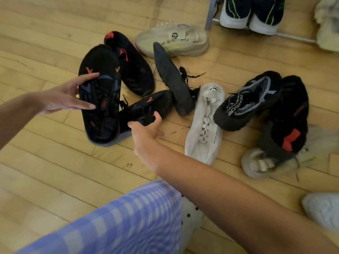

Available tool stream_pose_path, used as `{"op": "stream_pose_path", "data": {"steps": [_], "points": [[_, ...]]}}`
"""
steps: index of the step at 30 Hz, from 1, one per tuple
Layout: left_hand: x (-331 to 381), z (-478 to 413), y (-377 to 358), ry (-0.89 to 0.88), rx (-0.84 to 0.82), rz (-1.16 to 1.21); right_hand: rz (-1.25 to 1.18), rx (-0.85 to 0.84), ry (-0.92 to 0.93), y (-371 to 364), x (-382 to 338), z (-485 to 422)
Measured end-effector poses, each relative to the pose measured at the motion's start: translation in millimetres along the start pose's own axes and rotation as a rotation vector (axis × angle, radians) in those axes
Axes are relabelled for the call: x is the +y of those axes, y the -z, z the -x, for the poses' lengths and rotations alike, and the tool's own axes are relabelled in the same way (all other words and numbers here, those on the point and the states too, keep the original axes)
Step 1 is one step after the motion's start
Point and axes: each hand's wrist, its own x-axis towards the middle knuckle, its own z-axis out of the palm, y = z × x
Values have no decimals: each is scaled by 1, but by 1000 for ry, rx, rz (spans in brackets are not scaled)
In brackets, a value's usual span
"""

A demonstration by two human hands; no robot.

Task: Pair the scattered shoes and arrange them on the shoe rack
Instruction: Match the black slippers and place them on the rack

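A person's left hand [64,96], fingers spread, presses against the side of a black trainer [100,94] with orange marks, thumb on its upper and fingertips lower down; it steadies the shoe rather than closing round it. The right hand [146,129] curls round the heel end of a second black trainer [146,109] of like pattern, thumb over the top, fingers beneath.

The two shoes touch at their heels, near the centre of the wooden floor [45,171]. At 12 o'clock from them lies a third black shoe [132,66]; at 1 o'clock a beige trainer [172,40] on its side, with a dark sole-up shoe [172,79] leaning across it. At 3 o'clock lie a white shoe [203,125], a black knit shoe [247,101], another black shoe with an orange tab [291,114], and a beige shoe [262,164] beneath it. The rack [211,13] stands at 1 o'clock in the far corner, a dark pair [251,13] already on its lowest rail.

These look like light knit trainers: soft uppers that will buckle under a squeeze, stiffer soles. The heel collar or the sole edge seems the surest hold, and loose laces may snag on neighbouring shoes.
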Motion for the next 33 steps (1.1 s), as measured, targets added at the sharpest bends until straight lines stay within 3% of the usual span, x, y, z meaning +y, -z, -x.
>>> {"op": "stream_pose_path", "data": {"steps": [6, 16, 24, 33], "points": [[0, 5, -2, 26, 7, -3, 1, 34, 83, -18, 19, -9], [-5, 6, -1, 51, 39, -50, 400, 13, 221, -22, 34, -21], [-8, 5, 7, 39, 59, -1, 478, 8, 123, -21, 18, -23], [-26, 3, 38, 2, -33, -218, 767, -151, 149, 37, -9, -18]]}}
